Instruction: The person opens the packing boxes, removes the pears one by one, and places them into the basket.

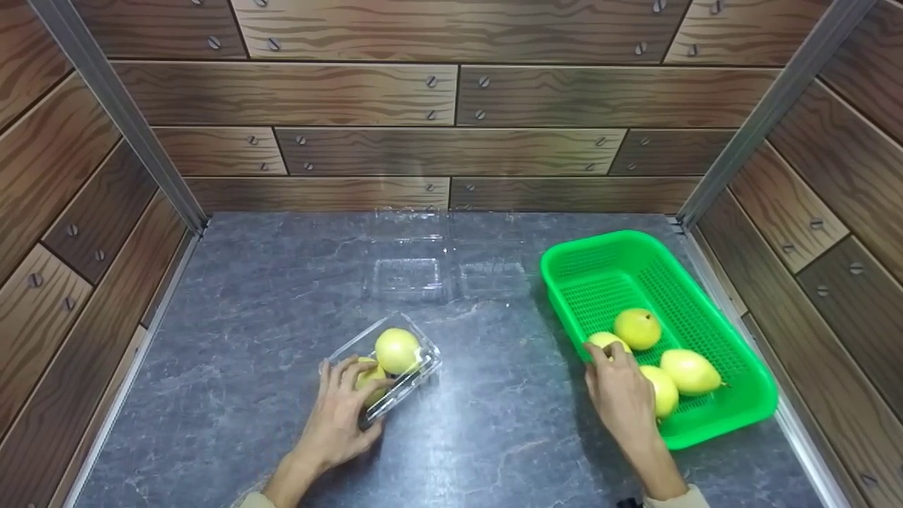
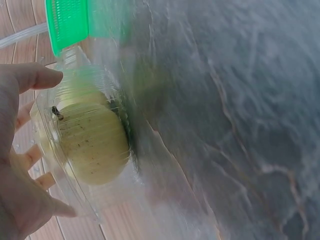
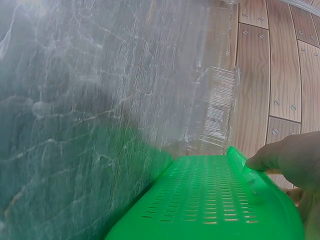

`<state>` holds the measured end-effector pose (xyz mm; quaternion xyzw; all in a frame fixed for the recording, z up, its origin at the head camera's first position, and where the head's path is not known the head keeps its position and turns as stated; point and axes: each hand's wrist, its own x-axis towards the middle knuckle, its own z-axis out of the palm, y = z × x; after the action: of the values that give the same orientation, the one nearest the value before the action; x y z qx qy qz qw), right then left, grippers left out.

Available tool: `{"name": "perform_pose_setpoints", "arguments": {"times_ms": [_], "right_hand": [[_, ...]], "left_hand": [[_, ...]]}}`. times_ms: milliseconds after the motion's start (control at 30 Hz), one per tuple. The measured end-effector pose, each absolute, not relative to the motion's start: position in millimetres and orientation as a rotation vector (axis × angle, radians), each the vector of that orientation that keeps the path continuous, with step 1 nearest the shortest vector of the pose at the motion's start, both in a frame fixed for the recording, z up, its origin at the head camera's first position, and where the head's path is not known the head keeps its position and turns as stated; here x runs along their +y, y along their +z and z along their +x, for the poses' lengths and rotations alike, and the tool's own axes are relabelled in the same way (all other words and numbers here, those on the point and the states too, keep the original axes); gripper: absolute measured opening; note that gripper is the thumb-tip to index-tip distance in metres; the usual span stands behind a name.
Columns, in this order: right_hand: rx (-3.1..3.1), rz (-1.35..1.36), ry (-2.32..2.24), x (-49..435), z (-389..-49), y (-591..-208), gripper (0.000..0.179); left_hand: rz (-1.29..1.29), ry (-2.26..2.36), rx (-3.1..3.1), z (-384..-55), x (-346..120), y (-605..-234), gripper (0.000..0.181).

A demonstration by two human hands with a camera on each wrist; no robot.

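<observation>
My left hand (image 1: 338,416) holds a clear plastic container (image 1: 423,367) at its near side, the fingers reaching over the wall and the thumb outside. Two yellow pears (image 1: 397,351) sit in this container; one lies partly under my fingers. Through the clear wall in the left wrist view, a speckled pear (image 2: 95,145) shows beside my hand (image 2: 20,150). In the green basket (image 1: 712,303), my right hand (image 1: 624,391) grips a pear (image 1: 605,341) by the left wall. Several other pears (image 1: 690,372) lie about it. The basket wall (image 3: 200,200) hides the gripped pear in the right wrist view.
More clear plastic containers (image 1: 407,276) stand at the back middle of the grey marbled table (image 1: 247,296). Wood-patterned panels (image 1: 367,92) enclose the back and sides, with metal rails (image 1: 726,113) at the corners.
</observation>
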<state>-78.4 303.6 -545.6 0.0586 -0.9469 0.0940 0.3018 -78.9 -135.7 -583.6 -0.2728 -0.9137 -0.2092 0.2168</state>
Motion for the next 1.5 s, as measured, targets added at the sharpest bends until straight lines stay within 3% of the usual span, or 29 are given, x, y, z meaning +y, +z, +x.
{"name": "perform_pose_setpoints", "arguments": {"times_ms": [1000, 1500], "right_hand": [[-2.45, 0.218, 0.162, 303, -81, -546, 0.035], [-2.484, 0.51, 0.118, 276, -95, -543, 0.042]], "left_hand": [[-0.97, -0.572, -2.512, -86, -93, -581, 0.062], [-1.037, -0.589, -2.492, -85, -78, -583, 0.064]]}}
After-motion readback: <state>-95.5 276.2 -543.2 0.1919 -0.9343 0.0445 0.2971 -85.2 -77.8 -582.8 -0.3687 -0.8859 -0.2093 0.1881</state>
